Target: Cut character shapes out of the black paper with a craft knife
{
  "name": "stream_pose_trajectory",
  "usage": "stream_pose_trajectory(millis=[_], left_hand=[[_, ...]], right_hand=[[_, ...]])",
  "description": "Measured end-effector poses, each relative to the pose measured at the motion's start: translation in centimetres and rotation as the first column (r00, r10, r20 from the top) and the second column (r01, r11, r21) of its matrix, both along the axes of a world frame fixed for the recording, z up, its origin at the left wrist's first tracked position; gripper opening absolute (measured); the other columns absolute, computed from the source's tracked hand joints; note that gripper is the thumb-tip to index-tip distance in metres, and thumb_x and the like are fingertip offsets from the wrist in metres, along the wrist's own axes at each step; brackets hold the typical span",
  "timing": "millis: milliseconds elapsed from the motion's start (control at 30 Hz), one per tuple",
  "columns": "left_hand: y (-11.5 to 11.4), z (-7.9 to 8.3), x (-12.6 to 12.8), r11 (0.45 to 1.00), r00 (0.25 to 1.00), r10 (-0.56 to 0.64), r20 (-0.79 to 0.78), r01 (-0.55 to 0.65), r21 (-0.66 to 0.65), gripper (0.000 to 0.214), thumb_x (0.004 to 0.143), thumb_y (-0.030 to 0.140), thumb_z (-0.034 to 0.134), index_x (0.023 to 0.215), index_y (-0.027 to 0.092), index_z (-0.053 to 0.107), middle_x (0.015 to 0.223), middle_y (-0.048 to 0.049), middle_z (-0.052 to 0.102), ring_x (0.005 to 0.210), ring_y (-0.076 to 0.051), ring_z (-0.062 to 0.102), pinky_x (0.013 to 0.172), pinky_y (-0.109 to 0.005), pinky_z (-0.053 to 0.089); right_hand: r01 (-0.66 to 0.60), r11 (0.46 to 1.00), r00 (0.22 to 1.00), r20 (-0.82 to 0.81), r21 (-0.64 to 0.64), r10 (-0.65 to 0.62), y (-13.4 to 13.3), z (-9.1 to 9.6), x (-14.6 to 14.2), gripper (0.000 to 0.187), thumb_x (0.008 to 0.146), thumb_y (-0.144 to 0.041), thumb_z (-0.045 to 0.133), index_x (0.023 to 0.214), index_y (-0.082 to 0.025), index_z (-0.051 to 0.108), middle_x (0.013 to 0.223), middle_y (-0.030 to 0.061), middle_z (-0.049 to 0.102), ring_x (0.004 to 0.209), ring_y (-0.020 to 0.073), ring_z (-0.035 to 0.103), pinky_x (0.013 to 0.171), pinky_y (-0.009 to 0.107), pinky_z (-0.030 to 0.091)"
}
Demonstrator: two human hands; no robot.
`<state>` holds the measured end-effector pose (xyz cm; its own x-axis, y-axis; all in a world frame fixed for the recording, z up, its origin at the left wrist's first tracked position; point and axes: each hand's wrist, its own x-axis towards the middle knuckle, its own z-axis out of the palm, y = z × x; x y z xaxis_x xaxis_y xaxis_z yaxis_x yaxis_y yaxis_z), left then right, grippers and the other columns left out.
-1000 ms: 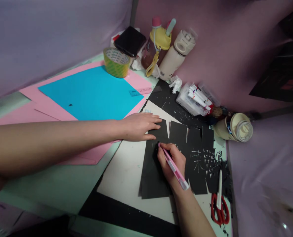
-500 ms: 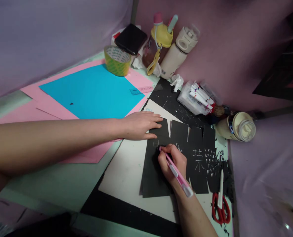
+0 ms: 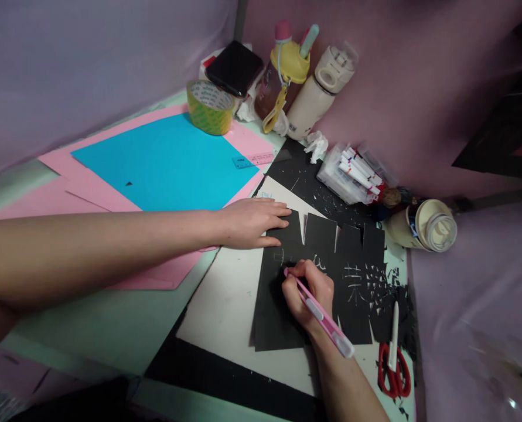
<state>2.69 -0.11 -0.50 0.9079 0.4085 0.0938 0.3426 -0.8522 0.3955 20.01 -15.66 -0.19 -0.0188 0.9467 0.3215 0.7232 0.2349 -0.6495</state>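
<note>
My left hand (image 3: 252, 224) lies flat with its fingers spread, pressing on the top of a black paper sheet (image 3: 275, 319). In my right hand (image 3: 312, 288) is a slim pink utility knife (image 3: 326, 324) with a white slider. Its front end meets the sheet just below some thin, light cut lines; the blade is too small to make out. More black paper strips (image 3: 352, 322) lie to the right, bearing light character-like cut lines. Under them is a white board (image 3: 219, 299).
Red-handled scissors (image 3: 393, 370) and a white pen-like tool (image 3: 393, 334) lie at the right among black scraps. Blue paper (image 3: 168, 164), a clear ruler (image 3: 247, 160) and a tape roll (image 3: 210, 114) are at the left. Behind stand bottles (image 3: 313, 97), a marker box (image 3: 344, 181) and a cup (image 3: 419, 228).
The knife's tip has moved slightly down on the black sheet, and its rear end has swung down and right. My left hand stays in place.
</note>
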Motion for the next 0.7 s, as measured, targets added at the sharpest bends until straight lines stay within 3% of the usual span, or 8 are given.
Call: stream_pose_trajectory(millis=[267,433,533,700], left_hand=[[0.0,0.1,0.0,1.0,1.0,-0.006,-0.002,0.006,0.011,0.05,0.094,0.046,0.055,0.135,0.017,0.057,0.153,-0.0085,0.042,0.145,-0.025,0.033,0.12,-0.041,0.024],[-0.1,0.4,-0.1,1.0,1.0,0.004,-0.002,-0.004,-0.003,0.048,0.093,0.045,0.057,0.133,0.018,0.059,0.152,-0.0085,0.043,0.144,-0.025,0.034,0.12,-0.039,0.024],[-0.1,0.4,0.0,1.0,1.0,0.008,-0.009,-0.008,0.001,0.048,0.093,0.045,0.057,0.133,0.019,0.059,0.152,-0.0082,0.043,0.145,-0.024,0.034,0.119,-0.039,0.024],[-0.1,0.4,0.0,1.0,1.0,0.004,-0.006,-0.004,0.008,0.049,0.094,0.044,0.057,0.134,0.017,0.059,0.152,-0.0088,0.043,0.145,-0.025,0.034,0.12,-0.04,0.024]], right_hand=[[0.002,1.0,0.999,-0.048,-0.007,-0.002,-0.1,-0.1,0.0,0.017,0.075,-0.009,0.056,0.066,-0.022,0.048,0.058,-0.0063,0.045,0.049,0.0089,0.041,0.05,0.023,0.034],[0.222,0.975,0.939,-0.272,0.017,-0.209,0.3,0.4,0.0,0.007,0.08,-0.016,0.061,0.075,-0.02,0.058,0.069,-0.0016,0.06,0.06,0.0118,0.056,0.056,0.023,0.045],[0.296,0.95,0.876,-0.369,-0.098,-0.311,0.7,0.8,0.3,0.012,0.079,-0.027,0.071,0.085,-0.019,0.063,0.072,-0.0006,0.063,0.06,0.0119,0.058,0.053,0.022,0.047],[0.207,0.922,0.725,-0.582,-0.327,-0.369,1.6,1.4,1.8,0.021,0.076,-0.034,0.077,0.078,-0.018,0.063,0.053,-0.0064,0.052,0.045,0.0072,0.043,0.042,0.019,0.032]])
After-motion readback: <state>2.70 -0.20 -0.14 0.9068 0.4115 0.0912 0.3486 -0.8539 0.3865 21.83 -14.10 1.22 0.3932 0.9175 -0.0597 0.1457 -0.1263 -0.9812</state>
